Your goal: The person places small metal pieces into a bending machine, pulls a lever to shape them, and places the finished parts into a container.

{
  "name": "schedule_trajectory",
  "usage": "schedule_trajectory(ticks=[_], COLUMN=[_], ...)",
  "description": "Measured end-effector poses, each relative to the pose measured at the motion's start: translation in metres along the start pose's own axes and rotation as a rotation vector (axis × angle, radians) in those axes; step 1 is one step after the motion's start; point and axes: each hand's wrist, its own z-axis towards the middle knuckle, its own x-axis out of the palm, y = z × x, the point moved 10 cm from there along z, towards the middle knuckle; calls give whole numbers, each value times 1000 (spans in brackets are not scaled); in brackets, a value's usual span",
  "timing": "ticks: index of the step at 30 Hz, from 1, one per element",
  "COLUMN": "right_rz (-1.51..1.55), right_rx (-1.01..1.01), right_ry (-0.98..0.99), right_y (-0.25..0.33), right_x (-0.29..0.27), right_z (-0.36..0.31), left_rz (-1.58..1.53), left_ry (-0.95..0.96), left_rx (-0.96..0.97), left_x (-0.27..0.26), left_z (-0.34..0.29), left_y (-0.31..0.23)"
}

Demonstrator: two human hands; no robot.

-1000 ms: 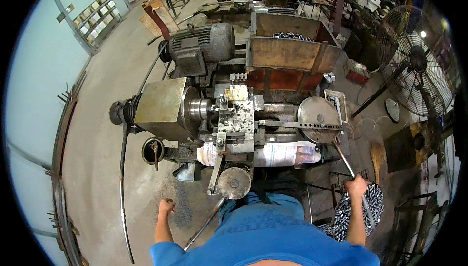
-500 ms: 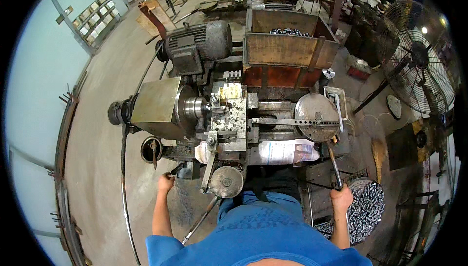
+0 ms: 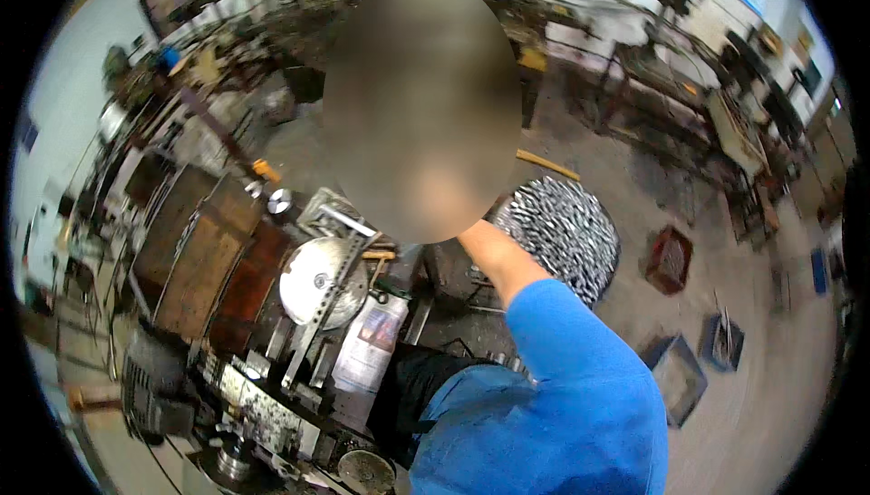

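My right forearm (image 3: 500,257) stretches out from the blue sleeve, and a large blurred oval covers the hand at its end. Whether that hand holds anything is hidden. Beside the forearm a round container (image 3: 594,288) is heaped with small shiny metal parts (image 3: 557,228). To the left lies the lathe, with a round metal disc (image 3: 304,282) and a perforated metal bar (image 3: 313,336) across it. A printed sheet (image 3: 367,350) rests along its near side. My left hand is outside the picture.
A rusty wooden-sided crate (image 3: 195,255) stands behind the lathe, near a dark motor (image 3: 154,377). On the floor to the right are a reddish box (image 3: 669,259) and two bluish bins, one larger (image 3: 678,377), one smaller (image 3: 722,341). Workbenches (image 3: 652,87) stand at the back.
The view has swung to the right, and the lathe now sits at the lower left. My right hand no longer shows on the lever handle. My left hand has left the picture.
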Motion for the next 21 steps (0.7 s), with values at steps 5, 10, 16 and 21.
schedule_trajectory(ticks=[5, 10, 16, 21], right_rz=[25, 630, 1137, 485], right_rx=[-77, -513, -1220, -1590], right_ry=[-139, -296, -266, -363], right_y=[10, 112, 355, 477], right_x=[-10, -83, -206, -237], right_z=[-26, -101, -255, -385], left_rz=[-148, -268, -343, -417], left_ry=[3, 6, -12, -28], left_rx=[39, 17, 36, 0], left_x=[-20, -30, -50, -58], left_z=[11, 7, 8, 4], left_y=[-58, -69, -88, -76])
